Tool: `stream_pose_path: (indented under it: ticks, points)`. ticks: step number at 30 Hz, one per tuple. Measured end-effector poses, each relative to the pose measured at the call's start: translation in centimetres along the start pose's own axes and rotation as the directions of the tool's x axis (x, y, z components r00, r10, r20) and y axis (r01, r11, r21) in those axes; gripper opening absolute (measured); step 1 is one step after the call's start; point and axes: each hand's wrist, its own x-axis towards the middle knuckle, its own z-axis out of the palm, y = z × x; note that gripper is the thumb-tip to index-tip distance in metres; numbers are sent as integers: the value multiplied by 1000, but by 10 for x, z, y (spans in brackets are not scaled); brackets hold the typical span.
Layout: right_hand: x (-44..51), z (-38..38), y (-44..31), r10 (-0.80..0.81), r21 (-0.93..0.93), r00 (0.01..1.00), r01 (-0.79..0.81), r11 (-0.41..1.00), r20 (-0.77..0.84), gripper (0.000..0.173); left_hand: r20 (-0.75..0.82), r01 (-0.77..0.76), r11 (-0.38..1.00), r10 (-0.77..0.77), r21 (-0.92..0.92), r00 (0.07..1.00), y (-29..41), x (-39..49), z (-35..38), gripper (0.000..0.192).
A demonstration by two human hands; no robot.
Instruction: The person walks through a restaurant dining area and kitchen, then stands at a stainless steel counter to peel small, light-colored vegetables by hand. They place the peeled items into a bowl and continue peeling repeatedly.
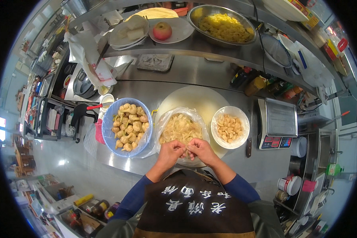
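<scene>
My left hand [173, 151] and my right hand [201, 151] meet fingertip to fingertip, pinching a small pale piece, seemingly a garlic clove [187, 151], mostly hidden by the fingers. Just beneath them is a plastic-lined bowl [206, 131] heaped with papery garlic skins [180, 128]. To the left, whole garlic bulbs [129, 126] fill a blue basin [107, 139] lined with clear plastic. A white bowl [246, 135] on the right, also lined, contains peeled garlic cloves [229, 128].
Behind the bowls lies a round white cutting board [193, 93] on the steel table [131, 89]. A knife handle [248, 148] and a digital scale [281, 119] are at the right. The overhead shelf [172, 49] bears an apple [162, 31] and a steel bowl [223, 43]. A red-handled knife [95, 106] rests left.
</scene>
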Motion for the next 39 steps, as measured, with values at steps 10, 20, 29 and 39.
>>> stream_pose_path:
  ticks: [10,20,29,39]
  points:
    - [-6,-11,-1,125,147,992,-123,982,-9,13,-19,-79,984,77,-158,997,-20,7,14,6]
    - [-3,-28,-14,82,163,983,-55,985,-167,4,-116,-168,673,356,721,927,-44,15,14,21]
    - [-9,-33,7,84,243,983,-42,969,-164,10,-242,-65,857,216,512,946,-61,18,15,23]
    - [5,-6,23,165,77,984,-160,984,-70,22,-32,24,938,-37,-345,999,-21,9,5,18]
